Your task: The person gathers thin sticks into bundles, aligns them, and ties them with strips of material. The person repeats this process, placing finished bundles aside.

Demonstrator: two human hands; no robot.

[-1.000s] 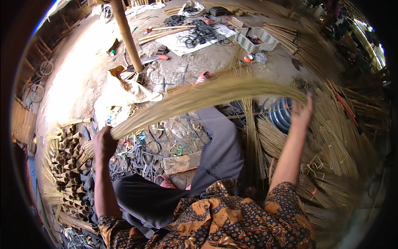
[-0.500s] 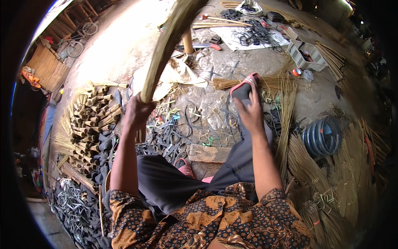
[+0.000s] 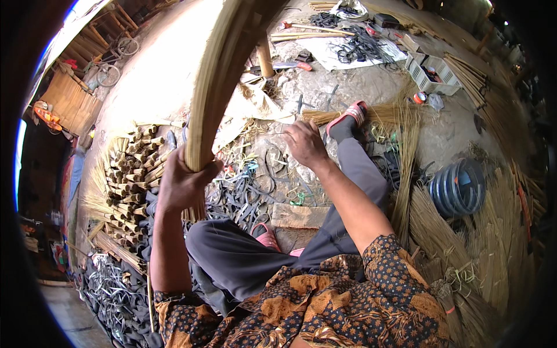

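My left hand (image 3: 184, 184) grips a thick bundle of straw-coloured broom sticks (image 3: 216, 81) near its lower end; the bundle stands upright and arcs up out of the top of the view. My right hand (image 3: 304, 143) hovers, fingers loosely spread, over the littered ground by my outstretched grey-trousered leg (image 3: 360, 168) and holds nothing. Black rubber strips (image 3: 243, 194) and scraps of string lie just below and between the two hands.
A stack of tied bundle ends (image 3: 130, 174) lies at left. Loose stick sheaves (image 3: 464, 243) cover the right side, beside a blue coil (image 3: 458, 185). A white crate (image 3: 429, 72) and a wooden post (image 3: 264, 58) stand farther off. A flat stone (image 3: 293, 214) lies between my legs.
The bundle has swung from lying across both hands to standing upright in my left hand. My right hand let go of it and came down toward the ground near my leg.
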